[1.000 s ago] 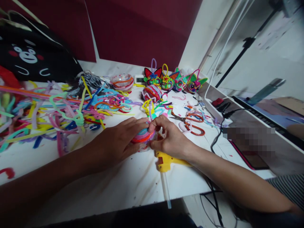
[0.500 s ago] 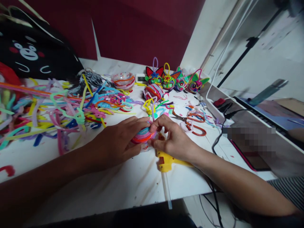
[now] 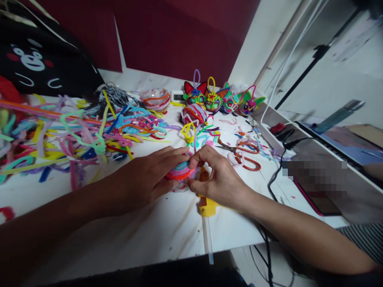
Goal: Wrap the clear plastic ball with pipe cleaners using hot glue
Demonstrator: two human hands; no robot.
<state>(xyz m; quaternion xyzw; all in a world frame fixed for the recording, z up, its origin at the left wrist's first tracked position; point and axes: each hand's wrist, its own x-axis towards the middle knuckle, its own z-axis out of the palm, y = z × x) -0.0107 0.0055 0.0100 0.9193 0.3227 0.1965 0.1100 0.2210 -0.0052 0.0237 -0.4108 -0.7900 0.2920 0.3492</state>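
Between my hands on the white table sits a ball wrapped in colored pipe cleaners [image 3: 182, 172], banded blue, pink and orange. My left hand [image 3: 149, 171] curves around its left side and top, fingers closed on it. From the right, my right hand [image 3: 217, 175] pinches a purple pipe cleaner [image 3: 195, 140] against the ball; its upper end sticks up past the fingertips. A yellow glue gun [image 3: 207, 207] with a clear glue stick [image 3: 208, 239] lies partly under my right hand. The ball's right side is hidden by my fingers.
Loose pipe cleaners [image 3: 72, 147] heap on the left. Orange-handled scissors [image 3: 245, 153] lie to the right. Behind stand another wrapped ball [image 3: 194, 114], a clear half-shell [image 3: 155, 99] and several cat-eared ornaments [image 3: 213, 101]. Black cables [image 3: 271, 187] and a phone [image 3: 317, 197] are at right.
The view has shifted slightly. Both hands stay on the ball, with my right fingers still pinching the purple pipe cleaner at its side.
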